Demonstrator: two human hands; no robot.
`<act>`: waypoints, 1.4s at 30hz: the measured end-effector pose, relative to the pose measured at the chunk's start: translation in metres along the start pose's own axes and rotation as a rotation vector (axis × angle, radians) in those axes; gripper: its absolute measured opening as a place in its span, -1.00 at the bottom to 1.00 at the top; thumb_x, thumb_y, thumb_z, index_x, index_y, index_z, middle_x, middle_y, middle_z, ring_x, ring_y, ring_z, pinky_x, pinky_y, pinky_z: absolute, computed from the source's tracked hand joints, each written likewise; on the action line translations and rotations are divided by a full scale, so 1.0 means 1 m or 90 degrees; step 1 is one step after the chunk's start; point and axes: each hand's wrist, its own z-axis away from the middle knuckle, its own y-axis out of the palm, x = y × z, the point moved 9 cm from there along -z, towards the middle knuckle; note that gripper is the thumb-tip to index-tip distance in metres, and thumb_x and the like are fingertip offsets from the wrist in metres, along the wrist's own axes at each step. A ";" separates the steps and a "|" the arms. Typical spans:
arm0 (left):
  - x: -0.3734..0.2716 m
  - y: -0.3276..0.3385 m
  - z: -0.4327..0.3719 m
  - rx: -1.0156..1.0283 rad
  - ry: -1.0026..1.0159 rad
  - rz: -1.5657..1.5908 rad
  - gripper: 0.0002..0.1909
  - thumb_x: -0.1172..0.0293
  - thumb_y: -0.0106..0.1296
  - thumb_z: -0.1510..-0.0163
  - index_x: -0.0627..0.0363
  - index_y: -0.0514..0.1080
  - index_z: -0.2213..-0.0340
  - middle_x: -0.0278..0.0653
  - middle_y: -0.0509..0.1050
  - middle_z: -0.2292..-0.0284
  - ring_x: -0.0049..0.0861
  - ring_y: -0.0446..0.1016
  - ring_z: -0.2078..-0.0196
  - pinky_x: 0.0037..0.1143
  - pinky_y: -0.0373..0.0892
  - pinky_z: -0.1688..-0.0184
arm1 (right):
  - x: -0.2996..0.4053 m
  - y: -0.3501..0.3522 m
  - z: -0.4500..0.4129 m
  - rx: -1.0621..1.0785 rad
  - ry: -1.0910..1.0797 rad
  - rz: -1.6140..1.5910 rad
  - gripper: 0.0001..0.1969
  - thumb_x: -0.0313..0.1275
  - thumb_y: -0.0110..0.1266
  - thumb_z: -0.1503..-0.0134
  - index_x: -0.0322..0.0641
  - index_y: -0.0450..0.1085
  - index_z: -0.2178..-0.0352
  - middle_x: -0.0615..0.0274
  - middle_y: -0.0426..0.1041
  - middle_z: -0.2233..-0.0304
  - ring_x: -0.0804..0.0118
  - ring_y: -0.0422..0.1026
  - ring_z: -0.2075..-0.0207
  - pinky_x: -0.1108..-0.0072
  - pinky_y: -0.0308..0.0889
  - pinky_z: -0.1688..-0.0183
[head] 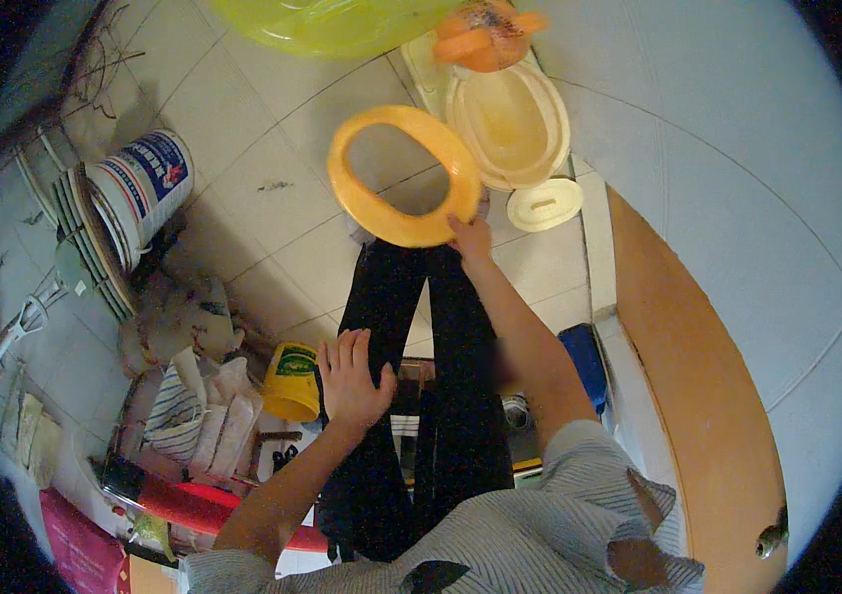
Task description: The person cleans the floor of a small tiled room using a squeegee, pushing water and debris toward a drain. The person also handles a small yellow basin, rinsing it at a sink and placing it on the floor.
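Observation:
My right hand [473, 237] grips the near right edge of an orange-yellow plastic ring [410, 226], which looks like a child's toilet seat. The ring is held above the tiled floor, just past my knees, and floor tiles show through its oval opening. My left hand [354, 386], fingers spread and holding nothing, is over my left thigh; whether it touches the trouser fabric I cannot tell. Beyond the ring to the right stands a cream plastic oval potty or tub [510, 130]. A cream oval lid [544, 203] with a small raised handle lies beside it.
An orange plastic item [488, 37] overlaps the potty's far end. A translucent lime-green basin [339, 26] is at the top. On the left are a white bucket [150, 182] and slatted rack [94, 237]. A yellow container [293, 382] stands near my left hand; a wooden door [695, 356] borders the right.

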 end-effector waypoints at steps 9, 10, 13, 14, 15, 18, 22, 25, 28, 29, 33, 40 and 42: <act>0.019 -0.003 0.006 -0.025 -0.019 0.036 -0.41 0.18 -0.09 0.12 0.23 0.15 0.06 -0.09 0.20 0.06 -0.23 0.10 -0.07 -0.16 -0.16 -0.15 | 0.101 0.109 -0.043 0.047 -0.042 -0.043 -0.53 -0.23 0.15 0.15 -0.40 0.29 0.28 0.10 0.40 0.40 0.17 0.38 0.50 0.50 0.29 0.40; 0.020 -0.004 0.006 -0.030 -0.027 0.034 -0.41 0.19 -0.09 0.12 0.23 0.15 0.06 -0.09 0.20 0.06 -0.23 0.09 -0.07 -0.16 -0.16 -0.15 | 0.086 0.103 -0.042 0.057 0.107 -0.129 -0.57 -0.26 0.12 0.13 -0.40 0.28 0.29 0.11 0.40 0.38 0.19 0.38 0.48 0.50 0.28 0.40; 0.024 -0.005 0.011 -0.019 -0.057 0.033 -0.42 0.19 -0.09 0.12 0.23 0.15 0.06 -0.09 0.20 0.06 -0.23 0.08 -0.08 -0.16 -0.16 -0.15 | 0.078 0.053 -0.012 -0.068 0.276 -0.359 -0.69 -0.36 0.05 0.10 -0.36 0.28 0.34 0.21 0.35 0.37 0.32 0.34 0.45 0.56 0.23 0.44; 0.023 -0.005 0.011 -0.007 -0.058 0.025 -0.42 0.20 -0.10 0.12 0.22 0.15 0.06 -0.08 0.20 0.06 -0.24 0.08 -0.08 -0.16 -0.16 -0.16 | 0.100 0.011 -0.016 -0.114 0.001 0.071 -0.73 -0.40 0.04 0.10 -0.34 0.27 0.35 0.22 0.32 0.40 0.36 0.32 0.44 0.57 0.23 0.44; 0.017 -0.007 0.007 -0.010 -0.041 0.030 -0.42 0.20 -0.10 0.12 0.22 0.15 0.06 -0.08 0.20 0.06 -0.24 0.08 -0.08 -0.16 -0.16 -0.16 | 0.079 -0.030 -0.036 -0.197 -0.062 0.016 -0.76 -0.42 0.03 0.10 -0.31 0.27 0.37 0.22 0.30 0.42 0.37 0.31 0.45 0.57 0.23 0.44; 0.014 -0.004 0.004 -0.015 -0.013 0.047 -0.43 0.20 -0.10 0.12 0.22 0.15 0.06 -0.09 0.20 0.06 -0.24 0.07 -0.09 -0.15 -0.16 -0.15 | 0.008 -0.103 -0.077 -0.359 0.005 -0.501 -0.77 -0.37 0.03 0.05 -0.28 0.25 0.39 0.17 0.31 0.41 0.28 0.32 0.43 0.48 0.27 0.37; 0.019 -0.004 0.008 -0.018 -0.035 0.041 -0.43 0.19 -0.10 0.11 0.22 0.15 0.06 -0.09 0.20 0.06 -0.24 0.08 -0.08 -0.16 -0.16 -0.15 | 0.023 -0.109 -0.080 -0.231 0.238 -0.399 -0.67 -0.25 0.15 0.07 -0.28 0.24 0.45 0.18 0.24 0.55 0.29 0.30 0.59 0.44 0.30 0.50; 0.018 -0.004 0.007 -0.022 -0.025 0.034 -0.43 0.19 -0.09 0.12 0.22 0.16 0.07 -0.09 0.20 0.07 -0.24 0.08 -0.08 -0.16 -0.15 -0.15 | 0.027 -0.102 -0.091 -0.067 0.251 -0.366 -0.60 -0.18 0.17 0.08 -0.30 0.25 0.43 0.17 0.22 0.57 0.26 0.29 0.59 0.40 0.34 0.46; 0.018 -0.004 0.006 -0.018 -0.017 0.030 -0.43 0.20 -0.08 0.12 0.22 0.16 0.07 -0.10 0.21 0.07 -0.23 0.09 -0.08 -0.17 -0.15 -0.16 | 0.018 -0.113 -0.106 -0.075 0.259 -0.329 -0.60 -0.25 0.19 0.10 -0.34 0.23 0.37 0.12 0.31 0.58 0.23 0.28 0.67 0.39 0.32 0.62; 0.018 -0.003 0.005 -0.013 -0.018 0.034 -0.43 0.20 -0.08 0.12 0.21 0.16 0.07 -0.10 0.21 0.08 -0.23 0.09 -0.08 -0.17 -0.15 -0.16 | 0.016 -0.115 -0.111 -0.065 0.251 -0.297 -0.58 -0.28 0.19 0.10 -0.35 0.23 0.31 0.08 0.34 0.51 0.18 0.34 0.63 0.35 0.36 0.60; 0.017 -0.005 0.006 -0.037 0.007 0.024 -0.44 0.21 -0.08 0.12 0.22 0.16 0.08 -0.10 0.21 0.08 -0.23 0.09 -0.08 -0.17 -0.14 -0.15 | 0.022 -0.097 -0.121 0.150 0.205 -0.357 -0.67 -0.57 -0.02 0.05 -0.28 0.22 0.18 0.00 0.30 0.17 0.03 0.36 0.18 0.31 0.41 0.20; 0.010 -0.007 0.004 -0.019 0.004 0.015 -0.45 0.20 -0.09 0.11 0.22 0.17 0.08 -0.10 0.21 0.08 -0.22 0.12 -0.05 -0.17 -0.11 -0.14 | 0.058 -0.099 -0.054 0.144 0.108 -0.376 -0.54 -0.63 0.03 0.16 -0.24 0.20 0.13 0.10 0.35 0.20 0.12 0.41 0.25 0.29 0.43 0.27; 0.009 -0.005 0.007 -0.030 0.016 0.003 -0.45 0.20 -0.11 0.10 0.20 0.16 0.07 -0.12 0.18 0.06 -0.24 0.09 -0.07 -0.17 -0.13 -0.15 | 0.071 -0.102 -0.022 0.160 0.081 -0.405 -0.50 -0.61 0.05 0.17 -0.20 0.19 0.11 0.13 0.35 0.19 0.14 0.41 0.24 0.29 0.43 0.28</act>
